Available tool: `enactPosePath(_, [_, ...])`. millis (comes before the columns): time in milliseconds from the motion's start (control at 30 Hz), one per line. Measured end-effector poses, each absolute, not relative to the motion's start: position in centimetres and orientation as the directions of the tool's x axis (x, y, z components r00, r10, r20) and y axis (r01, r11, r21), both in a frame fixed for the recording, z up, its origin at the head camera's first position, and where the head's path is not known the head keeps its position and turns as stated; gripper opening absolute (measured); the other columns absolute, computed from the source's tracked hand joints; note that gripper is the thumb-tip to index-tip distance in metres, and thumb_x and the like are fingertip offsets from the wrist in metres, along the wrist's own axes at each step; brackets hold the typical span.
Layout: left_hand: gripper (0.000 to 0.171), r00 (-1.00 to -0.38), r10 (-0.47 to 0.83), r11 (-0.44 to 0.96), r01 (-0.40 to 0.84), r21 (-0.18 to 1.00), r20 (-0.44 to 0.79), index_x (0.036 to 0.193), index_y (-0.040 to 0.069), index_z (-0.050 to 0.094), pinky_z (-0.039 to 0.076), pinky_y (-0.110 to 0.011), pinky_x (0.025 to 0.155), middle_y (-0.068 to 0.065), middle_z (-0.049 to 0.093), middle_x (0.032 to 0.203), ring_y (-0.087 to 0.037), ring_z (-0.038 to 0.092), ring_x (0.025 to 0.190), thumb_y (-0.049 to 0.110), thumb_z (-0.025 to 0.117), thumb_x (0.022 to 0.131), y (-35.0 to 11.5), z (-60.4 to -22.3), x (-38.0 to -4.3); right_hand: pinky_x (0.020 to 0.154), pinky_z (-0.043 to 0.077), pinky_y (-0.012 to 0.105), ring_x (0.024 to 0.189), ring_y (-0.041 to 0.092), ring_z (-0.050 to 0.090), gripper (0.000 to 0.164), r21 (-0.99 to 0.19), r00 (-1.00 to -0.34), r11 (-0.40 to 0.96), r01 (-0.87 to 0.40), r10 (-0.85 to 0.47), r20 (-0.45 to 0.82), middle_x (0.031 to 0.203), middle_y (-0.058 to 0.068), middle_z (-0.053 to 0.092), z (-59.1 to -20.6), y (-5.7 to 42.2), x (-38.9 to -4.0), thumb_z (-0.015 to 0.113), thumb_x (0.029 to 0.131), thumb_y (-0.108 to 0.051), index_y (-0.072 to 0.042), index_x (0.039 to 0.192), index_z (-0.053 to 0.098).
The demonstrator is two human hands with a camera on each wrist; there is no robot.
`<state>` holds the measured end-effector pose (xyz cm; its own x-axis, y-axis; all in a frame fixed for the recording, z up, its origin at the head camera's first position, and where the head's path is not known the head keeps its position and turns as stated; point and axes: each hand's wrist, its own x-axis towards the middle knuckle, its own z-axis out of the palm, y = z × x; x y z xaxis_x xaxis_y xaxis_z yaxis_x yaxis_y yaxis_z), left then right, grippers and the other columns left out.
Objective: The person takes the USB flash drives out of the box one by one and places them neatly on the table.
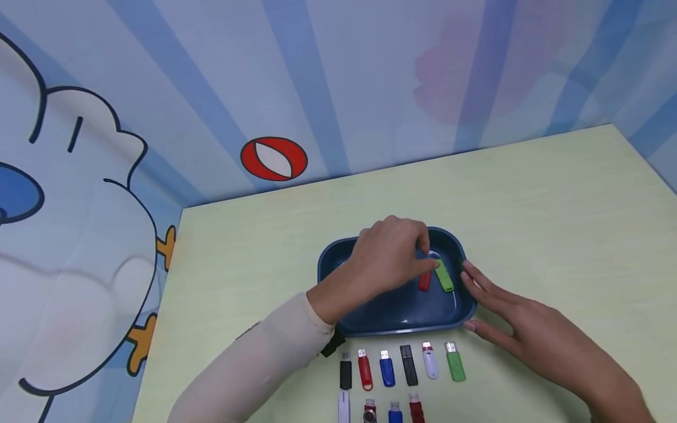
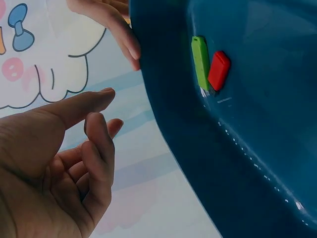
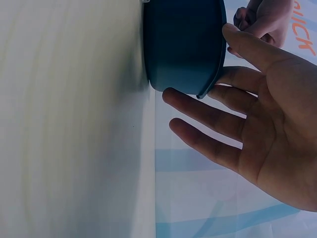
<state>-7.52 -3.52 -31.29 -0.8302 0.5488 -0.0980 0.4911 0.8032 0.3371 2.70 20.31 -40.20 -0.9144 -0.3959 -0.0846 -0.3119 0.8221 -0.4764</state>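
A dark blue tray (image 1: 402, 314) holds a green USB stick (image 1: 445, 277) and a red USB stick (image 1: 425, 281), lying side by side near its right end. Over the tray hovers my left hand (image 1: 388, 249), its thumb and fingertips overlapping the two sticks in the head view. From the left wrist, that hand (image 2: 59, 163) shows loosely bent fingers with nothing between them. My right hand (image 1: 529, 329) rests at the tray's right side, fingers extended. The right wrist view has its thumb and fingers against the tray wall (image 3: 185, 54), the palm empty.
Below the tray, USB sticks lie in two rows on the pale table (image 1: 555, 205), among them a black one (image 1: 346, 373), a blue one (image 1: 387, 371) and a green one (image 1: 455, 364). A cartoon-printed backdrop (image 1: 211, 88) stands along the table's back and left edges.
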Motion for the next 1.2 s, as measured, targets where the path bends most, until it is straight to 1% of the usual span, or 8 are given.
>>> enactPosePath(167, [0.025, -0.835, 0.532, 0.827, 0.476, 0.298, -0.143, 0.097, 0.018, 0.075, 0.045, -0.023, 0.051, 0.007, 0.064, 0.071, -0.009, 0.059, 0.062, 0.042, 0.081, 0.095, -3.3, -31.6, -8.6, 0.097, 0.057, 0.059, 0.137, 0.042, 0.061, 0.080, -0.473, -0.915, 0.827, -0.304, -0.392, -0.097, 0.176, 0.000, 0.028, -40.1, 20.2, 2.5, 0.064, 0.101, -0.059, -0.024, 0.167, 0.035])
enactPosePath(300, [0.025, -0.835, 0.524, 0.837, 0.469, 0.283, -0.167, 0.098, 0.019, 0.075, 0.046, -0.023, 0.054, 0.007, 0.066, 0.076, -0.009, 0.061, 0.066, 0.043, 0.081, 0.095, -3.1, -32.1, -9.3, 0.098, 0.057, 0.059, 0.137, 0.042, 0.061, 0.082, -0.470, -0.917, 0.834, -0.288, -0.382, -0.115, 0.176, 0.001, 0.028, -40.1, 20.1, 2.4, 0.064, 0.101, -0.061, -0.024, 0.167, 0.034])
enactPosePath(433, [0.027, -0.836, 0.519, 0.841, 0.463, 0.278, -0.180, 0.090, 0.019, 0.072, 0.045, -0.024, 0.054, 0.007, 0.065, 0.077, -0.009, 0.062, 0.066, 0.044, 0.082, 0.094, -2.9, -32.6, -10.1, 0.098, 0.057, 0.059, 0.138, 0.042, 0.060, 0.081, -0.464, -0.919, 0.838, -0.286, -0.377, -0.115, 0.176, 0.001, 0.028, -40.1, 20.1, 2.4, 0.064, 0.100, -0.060, -0.024, 0.167, 0.035])
enactPosePath(533, [0.031, -0.837, 0.506, 0.851, 0.447, 0.277, -0.206, 0.081, 0.020, 0.067, 0.043, -0.024, 0.053, 0.006, 0.061, 0.070, -0.009, 0.060, 0.063, 0.044, 0.082, 0.093, -2.7, -33.1, -10.6, 0.099, 0.057, 0.059, 0.138, 0.042, 0.060, 0.081, -0.467, -0.920, 0.838, -0.282, -0.375, -0.117, 0.176, 0.000, 0.027, -40.1, 20.0, 2.3, 0.064, 0.101, -0.061, -0.025, 0.167, 0.034])
enactPosePath(667, [0.042, -0.826, 0.499, 0.860, 0.436, 0.265, -0.263, 0.067, 0.020, 0.059, 0.038, -0.024, 0.049, 0.007, 0.047, 0.057, -0.009, 0.055, 0.054, 0.043, 0.080, 0.095, -2.4, -33.8, -11.0, 0.099, 0.057, 0.059, 0.138, 0.042, 0.060, 0.081, -0.473, -0.918, 0.836, -0.278, -0.375, -0.125, 0.176, 0.000, 0.027, -40.2, 19.9, 2.4, 0.063, 0.100, -0.062, -0.026, 0.167, 0.034])
enactPosePath(767, [0.047, -0.813, 0.506, 0.859, 0.446, 0.253, -0.288, 0.061, 0.019, 0.057, 0.036, -0.023, 0.047, 0.006, 0.041, 0.051, -0.009, 0.053, 0.049, 0.042, 0.078, 0.096, -2.1, -34.3, -11.2, 0.099, 0.057, 0.059, 0.139, 0.042, 0.060, 0.081, -0.470, -0.918, 0.836, -0.285, -0.378, -0.116, 0.176, 0.000, 0.027, -40.1, 19.9, 2.5, 0.064, 0.100, -0.060, -0.025, 0.167, 0.034])
enactPosePath(933, [0.041, -0.799, 0.512, 0.858, 0.454, 0.242, -0.315, 0.065, 0.017, 0.062, 0.039, -0.022, 0.046, 0.004, 0.046, 0.052, -0.010, 0.056, 0.050, 0.037, 0.077, 0.097, -1.5, -35.0, -11.3, 0.099, 0.057, 0.059, 0.139, 0.042, 0.059, 0.081, -0.470, -0.919, 0.834, -0.289, -0.379, -0.107, 0.176, 0.000, 0.027, -40.0, 19.9, 2.5, 0.065, 0.100, -0.060, -0.025, 0.167, 0.034])
enactPosePath(1200, [0.029, -0.785, 0.506, 0.862, 0.471, 0.185, -0.357, 0.077, 0.017, 0.067, 0.044, -0.025, 0.050, 0.003, 0.058, 0.065, -0.011, 0.058, 0.058, 0.036, 0.080, 0.094, -1.1, -35.9, -11.3, 0.098, 0.057, 0.058, 0.138, 0.041, 0.060, 0.081, -0.477, -0.918, 0.828, -0.294, -0.384, -0.101, 0.176, -0.001, 0.026, -39.9, 19.7, 2.6, 0.064, 0.101, -0.059, -0.025, 0.167, 0.033])
